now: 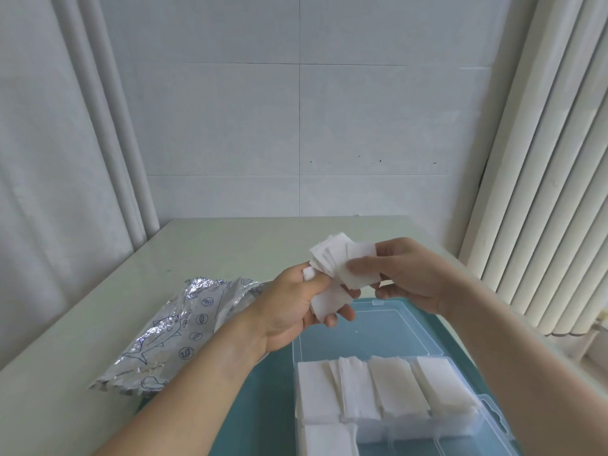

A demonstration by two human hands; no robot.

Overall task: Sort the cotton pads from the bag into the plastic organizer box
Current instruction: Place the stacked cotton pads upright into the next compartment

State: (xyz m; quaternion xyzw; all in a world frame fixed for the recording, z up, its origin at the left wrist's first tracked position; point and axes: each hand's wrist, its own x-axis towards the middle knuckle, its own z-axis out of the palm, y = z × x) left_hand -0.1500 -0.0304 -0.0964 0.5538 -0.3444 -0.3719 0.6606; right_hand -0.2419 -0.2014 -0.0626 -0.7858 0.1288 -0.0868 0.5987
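A fanned stack of white square cotton pads (335,258) is held in the air above the open lid of the clear plastic organizer box (371,327). My left hand (296,307) grips the lower pads from beneath, thumb on top. My right hand (404,274) pinches the upper pads of the same stack. The box's far row of compartments holds several stacks of pads (378,390), and one near-left compartment (325,439) is filled too. The silver foil bag (171,334) lies crumpled on the table to the left, behind my left forearm.
The box sits on a teal tray (263,406) on a pale table (82,324). A tiled wall stands behind the table, a curtain hangs at the left, and a white radiator (543,225) rises at the right.
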